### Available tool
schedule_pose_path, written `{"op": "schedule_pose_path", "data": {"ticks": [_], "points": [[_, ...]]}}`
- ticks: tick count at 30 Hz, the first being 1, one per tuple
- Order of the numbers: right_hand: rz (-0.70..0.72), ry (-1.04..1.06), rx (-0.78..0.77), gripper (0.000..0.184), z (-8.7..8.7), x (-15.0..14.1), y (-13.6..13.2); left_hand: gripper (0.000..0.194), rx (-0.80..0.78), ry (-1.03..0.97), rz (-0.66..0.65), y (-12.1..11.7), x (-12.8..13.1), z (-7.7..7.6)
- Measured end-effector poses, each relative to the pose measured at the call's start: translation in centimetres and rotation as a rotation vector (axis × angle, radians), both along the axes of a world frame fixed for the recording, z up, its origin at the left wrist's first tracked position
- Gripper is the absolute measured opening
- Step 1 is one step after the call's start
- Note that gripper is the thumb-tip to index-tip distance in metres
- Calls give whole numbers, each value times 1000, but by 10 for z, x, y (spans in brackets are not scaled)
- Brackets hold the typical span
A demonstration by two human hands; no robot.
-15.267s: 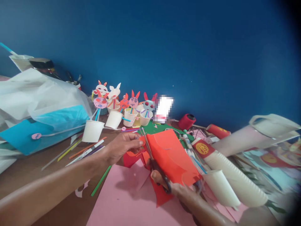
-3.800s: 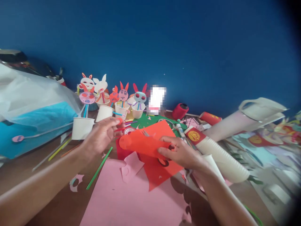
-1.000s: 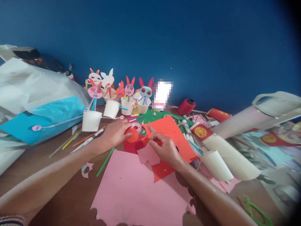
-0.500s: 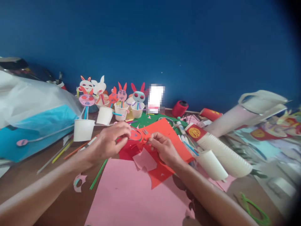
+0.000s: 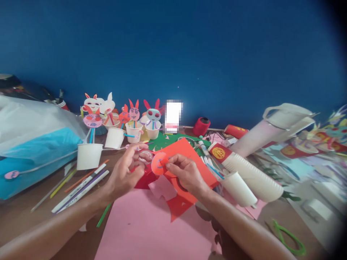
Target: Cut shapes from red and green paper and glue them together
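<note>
Pinched between the thumb and fingers of my right hand is an orange paper disc with blue marks drawn on it. My left hand hovers just left of the disc, its thumb and fingers apart and nothing visible between them. A small round item shows behind its fingertips, too unclear to name. Under both hands lie an orange paper sheet, a dark red piece and a small pink scrap. A large pink sheet spreads in front of me.
Paper cups holding paper animal faces on sticks stand back left. White markers lie at left. Stacked cups, a jug and green-handled scissors are at right. A red spool stands near the blue wall.
The orange disc has turned so its drawn side shows more. My left hand has moved slightly down, fingers spreading more. The view has shifted a little to the right.
</note>
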State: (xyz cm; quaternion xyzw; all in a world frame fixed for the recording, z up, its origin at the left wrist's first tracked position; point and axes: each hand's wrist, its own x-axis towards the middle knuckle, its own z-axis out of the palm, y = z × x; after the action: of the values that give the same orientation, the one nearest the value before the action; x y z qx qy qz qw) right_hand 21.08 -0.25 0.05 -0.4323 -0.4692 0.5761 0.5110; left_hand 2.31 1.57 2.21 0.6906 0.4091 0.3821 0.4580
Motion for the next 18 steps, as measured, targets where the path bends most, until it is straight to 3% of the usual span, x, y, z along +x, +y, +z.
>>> {"op": "schedule_pose_path", "data": {"ticks": [3,5,10,18], "points": [[1,-92,32,13,-2,-1,-1,22,-364,-131,-88,2,4,4],[10,-185,48,12,-1,-2,-4,19,-445,-122,-98,2,5,3],[-50,-441,135,12,2,-4,-6,18,-403,-124,-32,-3,6,0],[-59,-296,22,16,-8,-3,-4,15,-444,-205,-80,-6,11,-4]]}}
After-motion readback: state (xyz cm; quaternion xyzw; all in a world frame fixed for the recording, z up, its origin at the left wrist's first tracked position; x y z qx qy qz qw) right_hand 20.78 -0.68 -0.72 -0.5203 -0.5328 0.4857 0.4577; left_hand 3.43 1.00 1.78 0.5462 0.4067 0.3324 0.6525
